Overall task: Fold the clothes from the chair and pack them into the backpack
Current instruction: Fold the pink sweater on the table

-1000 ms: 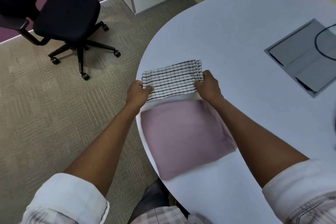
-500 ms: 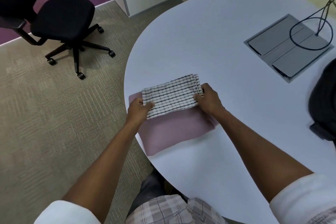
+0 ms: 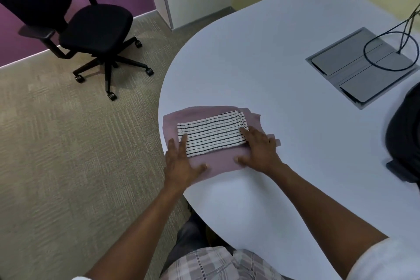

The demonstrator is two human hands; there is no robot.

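Left hand (image 3: 181,161) and right hand (image 3: 259,148), fingers spread flat and gripping nothing, press the ends of the folded checked cloth (image 3: 211,135) onto the folded pink garment (image 3: 218,163) at the table (image 3: 272,75) edge, apparently squaring the stack for the backpack (image 3: 406,141).

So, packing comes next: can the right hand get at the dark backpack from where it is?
Probably yes: the right hand lies flat on the folded clothes, and only bare table separates it from the backpack.

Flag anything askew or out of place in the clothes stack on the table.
The checked cloth lies slightly skewed on the pink garment, whose left edge overhangs the table rim. Otherwise, nothing stands out.
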